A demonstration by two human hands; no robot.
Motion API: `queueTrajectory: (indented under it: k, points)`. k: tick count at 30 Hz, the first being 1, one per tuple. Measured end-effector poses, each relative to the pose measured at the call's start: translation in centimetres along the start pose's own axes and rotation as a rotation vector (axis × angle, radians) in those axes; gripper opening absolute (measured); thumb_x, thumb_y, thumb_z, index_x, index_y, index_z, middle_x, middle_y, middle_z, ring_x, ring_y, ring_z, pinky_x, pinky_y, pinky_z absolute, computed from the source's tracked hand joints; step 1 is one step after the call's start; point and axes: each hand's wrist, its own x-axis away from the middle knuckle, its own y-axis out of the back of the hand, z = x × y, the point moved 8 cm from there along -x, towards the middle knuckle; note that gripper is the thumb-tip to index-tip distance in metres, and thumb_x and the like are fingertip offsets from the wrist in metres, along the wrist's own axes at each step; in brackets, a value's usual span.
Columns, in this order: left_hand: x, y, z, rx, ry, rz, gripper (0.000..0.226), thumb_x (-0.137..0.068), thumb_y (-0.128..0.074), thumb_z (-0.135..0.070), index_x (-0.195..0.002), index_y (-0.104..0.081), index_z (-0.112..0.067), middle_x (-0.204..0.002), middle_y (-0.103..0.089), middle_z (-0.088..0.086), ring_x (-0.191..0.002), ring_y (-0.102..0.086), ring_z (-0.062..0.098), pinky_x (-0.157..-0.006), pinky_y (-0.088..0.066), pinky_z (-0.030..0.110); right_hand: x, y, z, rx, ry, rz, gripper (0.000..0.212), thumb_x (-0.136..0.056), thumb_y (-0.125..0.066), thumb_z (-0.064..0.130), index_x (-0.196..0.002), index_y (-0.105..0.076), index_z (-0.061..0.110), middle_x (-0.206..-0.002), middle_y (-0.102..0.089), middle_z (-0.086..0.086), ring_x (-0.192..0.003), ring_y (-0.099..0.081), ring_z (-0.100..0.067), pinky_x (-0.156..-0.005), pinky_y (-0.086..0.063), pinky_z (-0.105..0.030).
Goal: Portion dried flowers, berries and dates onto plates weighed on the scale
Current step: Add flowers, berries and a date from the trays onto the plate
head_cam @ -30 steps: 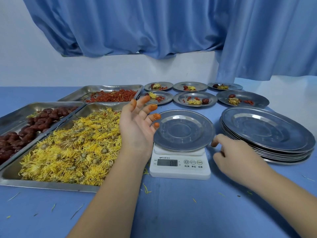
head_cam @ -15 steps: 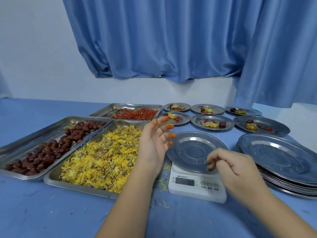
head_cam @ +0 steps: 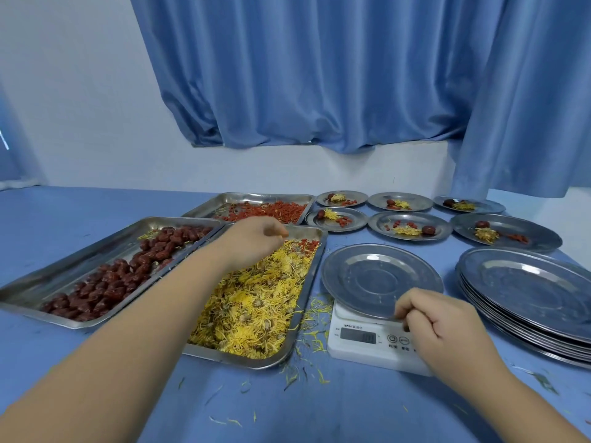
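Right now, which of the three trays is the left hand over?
The tray of yellow flowers, nearest the person: the left hand hangs over its far end. The date tray lies to its left, the berry tray behind it.

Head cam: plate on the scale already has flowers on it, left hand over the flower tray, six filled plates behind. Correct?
Not quite. In the head view the plate on the scale is empty, just bare metal. The rest holds: the left hand is over the flower tray, and six filled plates sit behind.
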Motion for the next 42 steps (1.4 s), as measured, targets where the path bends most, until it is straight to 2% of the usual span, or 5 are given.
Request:
queueTrajectory:
  k: [7, 14, 27, 31, 42]
  points:
    - [-2.7, -5.0, 0.5, -0.382, -0.014, 0.199, 0.037, -0.090, -0.063, -0.024, -0.127, -0.060, -0.026, -0.134, -0.058, 0.000, -0.119, -0.054, 0.019, -0.092, -0.040, 0.029, -0.1, 0.0, -1.0, 0.016, -0.044, 0.054, 0.035, -0.074, -0.054, -0.010, -0.061, -0.060, 0.022, -0.067, -0.060, 0.015, -0.066, -0.054, -0.008, -0.053, -0.036, -0.019]
    - [-2.7, -1.1, 0.9, -0.019, 0.048, -0.020, 0.011, -0.090, -0.064, -0.023, -0.100, -0.067, -0.026, -0.088, -0.064, -0.006, -0.062, -0.056, 0.008, -0.053, -0.044, 0.020, -0.1, 0.0, -0.4, 0.001, -0.008, 0.062, 0.022, -0.075, -0.045, 0.009, -0.063, -0.059, 0.021, -0.068, -0.059, 0.012, -0.065, -0.053, -0.011, -0.052, -0.041, -0.029]
    - [-0.3, -5.2, -6.5, 0.160, -0.084, 0.126, 0.018, -0.095, -0.054, -0.033, -0.100, -0.071, -0.030, -0.101, -0.069, -0.014, -0.091, -0.063, 0.005, -0.075, -0.047, 0.027, -0.1, 0.6, -0.8, -0.019, -0.058, 0.036, 0.030, -0.075, -0.052, -0.005, -0.063, -0.061, 0.021, -0.067, -0.060, 0.011, -0.066, -0.054, -0.012, -0.055, -0.042, -0.027]
    - [-0.6, -9.3, -9.4, 0.164, -0.103, 0.170, 0.024, -0.093, -0.053, -0.023, -0.107, -0.070, -0.033, -0.071, -0.066, -0.017, -0.057, -0.056, -0.002, -0.055, -0.043, 0.023, -0.2, 0.7, -1.0, -0.023, -0.057, 0.023, 0.031, -0.075, -0.053, -0.007, -0.062, -0.061, 0.021, -0.065, -0.059, 0.015, -0.065, -0.054, -0.010, -0.056, -0.042, -0.027]
    - [0.2, -10.0, -9.4, -0.052, -0.235, 0.193, 0.047, -0.097, -0.043, -0.010, -0.140, -0.051, -0.027, -0.148, -0.047, 0.002, -0.127, -0.048, 0.015, -0.099, -0.040, 0.026, -0.1, 0.3, -0.4, -0.020, -0.018, 0.045, 0.033, -0.074, -0.054, -0.008, -0.062, -0.063, 0.021, -0.066, -0.060, 0.018, -0.066, -0.055, -0.008, -0.052, -0.036, -0.018]
